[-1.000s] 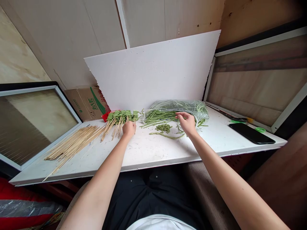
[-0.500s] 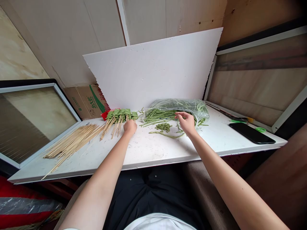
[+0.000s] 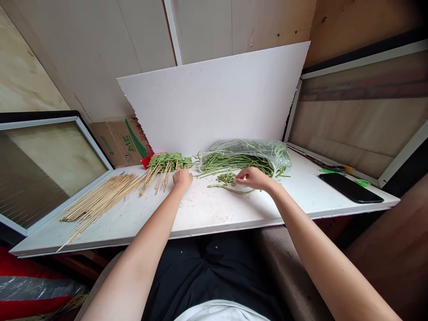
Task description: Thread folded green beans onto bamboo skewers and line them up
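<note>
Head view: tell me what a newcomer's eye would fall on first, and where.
Probably the big white board standing upright at the back of the table. Next, likely, the spread of bare wooden sticks at the table's left, and the clear bag of long green beans in front of the board, beyond the right hand. The black phone lies toward the right end.

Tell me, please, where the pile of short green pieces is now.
In the head view, the pile of short green pieces lies slightly right of centre, in front of the plastic bag, just left of the right hand.
</note>
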### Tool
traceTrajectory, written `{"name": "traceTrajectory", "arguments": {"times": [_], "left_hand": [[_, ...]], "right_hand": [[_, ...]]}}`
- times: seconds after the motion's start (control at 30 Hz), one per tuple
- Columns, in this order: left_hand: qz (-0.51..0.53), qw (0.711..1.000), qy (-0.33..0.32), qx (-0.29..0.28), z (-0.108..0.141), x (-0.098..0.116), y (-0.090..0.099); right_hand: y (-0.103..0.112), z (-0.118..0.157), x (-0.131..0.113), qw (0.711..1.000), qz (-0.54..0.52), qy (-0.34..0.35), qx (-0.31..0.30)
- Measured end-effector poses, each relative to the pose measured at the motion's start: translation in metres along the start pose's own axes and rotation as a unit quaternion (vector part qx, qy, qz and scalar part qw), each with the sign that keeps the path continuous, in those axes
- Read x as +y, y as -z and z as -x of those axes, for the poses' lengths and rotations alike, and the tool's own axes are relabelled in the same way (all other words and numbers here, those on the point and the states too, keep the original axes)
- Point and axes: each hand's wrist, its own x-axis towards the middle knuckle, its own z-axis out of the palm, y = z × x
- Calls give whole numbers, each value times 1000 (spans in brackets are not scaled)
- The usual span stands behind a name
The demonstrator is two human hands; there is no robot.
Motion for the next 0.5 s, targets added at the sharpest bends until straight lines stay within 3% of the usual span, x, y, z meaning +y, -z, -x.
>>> {"name": "traceTrajectory", "arguments": {"times": [0.1,0.23,0.4,0.5], "left_hand": [[6,999,-23,29,17,-1,6],[45,994,-65,70,48,-15,15],[121,987,-69,79,90,-53,17],[179,971,-90,129,112,-83,11]], "right_hand": [[0,6,5,995,61,-18,-78],[-5,12,11,990,75,-33,-119],[-5,15,3,989,53,-41,-134],[7,16,-6,989,50,-33,-136]]}}
